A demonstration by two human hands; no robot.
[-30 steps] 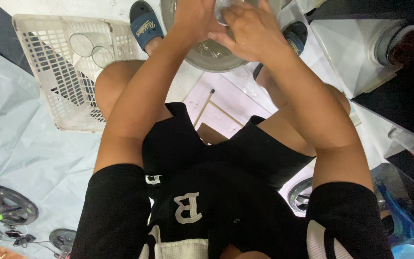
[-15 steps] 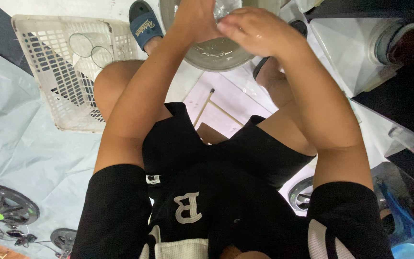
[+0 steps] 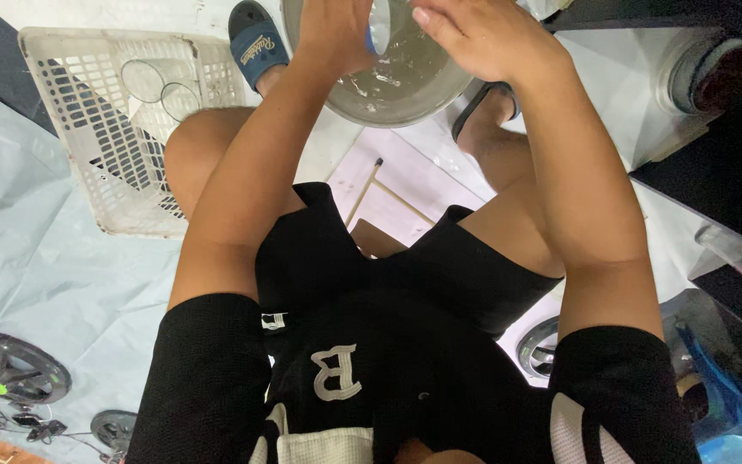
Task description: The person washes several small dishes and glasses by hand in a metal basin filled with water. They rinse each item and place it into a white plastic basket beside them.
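1. Pale floor with a light blue sheet spread over the left side; only the head view to go by, looking straight down at a seated person in black shorts and slides.
2. Far and centre sits a round metal basin [image 3: 405, 82] with some water in it, between the feet.
3. Left hand [image 3: 337, 30] and right hand [image 3: 483, 34] meet over the basin around a small clear glass [image 3: 380, 26]. Left fingers look curled on it, right fingers lie pressed together and flat against it, though fingertips run off the top edge so I can't tell the exact grip.
4. My guess: that glass is wet, slick and breakable, so hold round the body, not the rim.
5. Far left, a white plastic basket [image 3: 70, 137] holds two more clear glasses [image 3: 161, 86].
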